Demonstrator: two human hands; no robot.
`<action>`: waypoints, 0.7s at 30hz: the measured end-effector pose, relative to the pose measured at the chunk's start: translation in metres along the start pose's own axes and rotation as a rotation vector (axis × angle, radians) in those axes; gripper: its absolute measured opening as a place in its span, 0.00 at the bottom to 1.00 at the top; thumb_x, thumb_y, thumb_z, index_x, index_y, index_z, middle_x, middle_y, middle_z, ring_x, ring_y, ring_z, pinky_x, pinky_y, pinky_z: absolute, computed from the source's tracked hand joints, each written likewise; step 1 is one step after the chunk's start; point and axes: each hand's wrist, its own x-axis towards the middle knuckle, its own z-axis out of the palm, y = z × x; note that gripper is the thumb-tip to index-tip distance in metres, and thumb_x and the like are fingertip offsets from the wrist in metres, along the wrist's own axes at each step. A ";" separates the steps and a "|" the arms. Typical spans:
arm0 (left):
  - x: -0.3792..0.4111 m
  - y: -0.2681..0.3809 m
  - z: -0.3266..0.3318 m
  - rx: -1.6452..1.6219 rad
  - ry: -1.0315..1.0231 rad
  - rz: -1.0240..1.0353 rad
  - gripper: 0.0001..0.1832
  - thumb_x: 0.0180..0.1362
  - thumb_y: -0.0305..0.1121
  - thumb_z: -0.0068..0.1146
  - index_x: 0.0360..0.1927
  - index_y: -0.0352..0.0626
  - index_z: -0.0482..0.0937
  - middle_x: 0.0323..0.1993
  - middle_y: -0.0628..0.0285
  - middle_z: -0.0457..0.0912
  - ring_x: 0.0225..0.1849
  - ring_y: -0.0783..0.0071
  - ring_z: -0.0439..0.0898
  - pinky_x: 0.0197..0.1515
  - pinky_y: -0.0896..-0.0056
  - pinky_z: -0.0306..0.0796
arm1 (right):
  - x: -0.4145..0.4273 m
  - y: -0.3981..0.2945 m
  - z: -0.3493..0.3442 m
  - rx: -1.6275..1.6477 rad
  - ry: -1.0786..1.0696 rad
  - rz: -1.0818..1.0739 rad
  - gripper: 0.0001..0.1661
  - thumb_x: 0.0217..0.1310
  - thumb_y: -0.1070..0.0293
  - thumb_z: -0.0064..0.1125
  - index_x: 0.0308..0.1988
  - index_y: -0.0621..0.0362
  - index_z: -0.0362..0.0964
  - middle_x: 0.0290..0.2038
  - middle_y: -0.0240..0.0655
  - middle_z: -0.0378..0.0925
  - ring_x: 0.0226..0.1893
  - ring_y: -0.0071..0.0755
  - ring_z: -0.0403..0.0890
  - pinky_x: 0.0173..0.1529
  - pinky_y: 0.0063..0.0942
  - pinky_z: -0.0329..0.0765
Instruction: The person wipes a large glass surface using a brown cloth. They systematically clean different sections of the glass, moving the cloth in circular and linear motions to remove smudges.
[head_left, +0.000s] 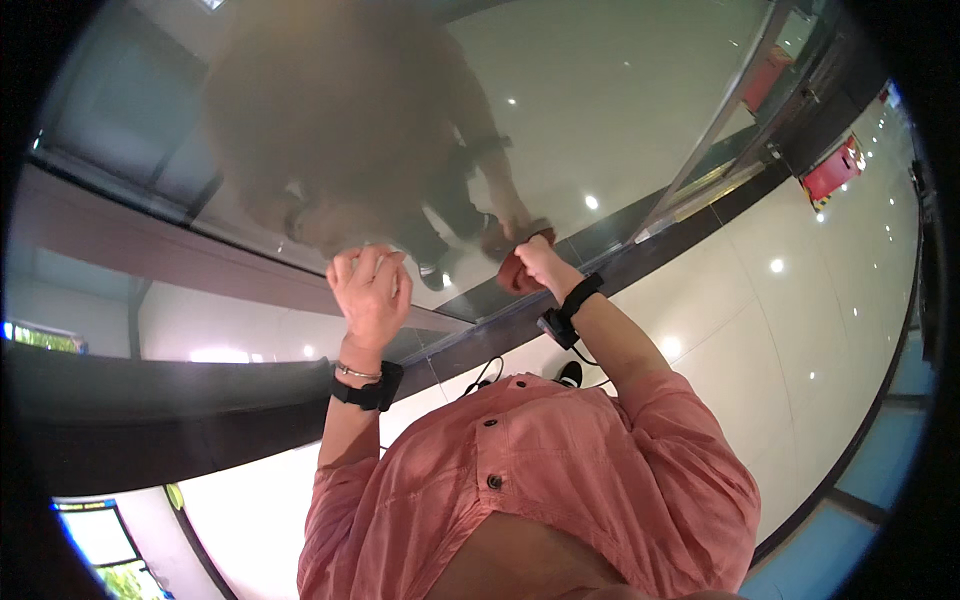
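A large glass pane (637, 97) stands before me and mirrors my body and arms. My right hand (538, 259) grips a reddish-brown cloth (517, 276) at the glass, low beside its bottom edge. Raised at the pane's left part, my left hand (371, 289) has loosely curled fingers and no object that I can see in it; whether it touches the glass I cannot tell. Both wrists wear black straps with small devices, and the left one also has a bracelet.
A dark sill strip (630, 266) runs under the glass. Pale glossy tiles (720, 322) cover the floor on the right, where a red box-like object (832, 174) with striped edging stands. A dark frame (187, 412) is on the left. My shoe (571, 373) shows below.
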 end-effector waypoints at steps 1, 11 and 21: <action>-0.009 -0.001 -0.004 0.004 0.006 -0.032 0.09 0.47 0.26 0.63 0.34 0.47 0.84 0.39 0.67 0.81 0.48 0.59 0.73 0.51 0.57 0.64 | -0.054 -0.041 0.037 -0.040 -0.123 0.114 0.22 0.65 0.75 0.47 0.56 0.77 0.65 0.49 0.49 0.73 0.36 0.49 0.79 0.46 0.51 0.81; -0.092 -0.012 0.030 -0.556 -0.682 -0.590 0.23 0.64 0.45 0.59 0.50 0.33 0.78 0.42 0.48 0.84 0.45 0.45 0.83 0.43 0.55 0.77 | -0.153 -0.136 0.101 0.057 -0.643 -0.133 0.13 0.71 0.70 0.52 0.47 0.72 0.71 0.43 0.42 0.79 0.41 0.36 0.85 0.44 0.36 0.87; -0.116 -0.014 -0.003 -0.911 -0.136 -0.769 0.28 0.66 0.29 0.59 0.66 0.36 0.64 0.49 0.53 0.80 0.48 0.70 0.78 0.48 0.66 0.76 | -0.191 -0.153 0.066 -0.324 -0.640 -0.558 0.19 0.74 0.59 0.53 0.51 0.65 0.75 0.41 0.36 0.84 0.39 0.25 0.84 0.44 0.25 0.80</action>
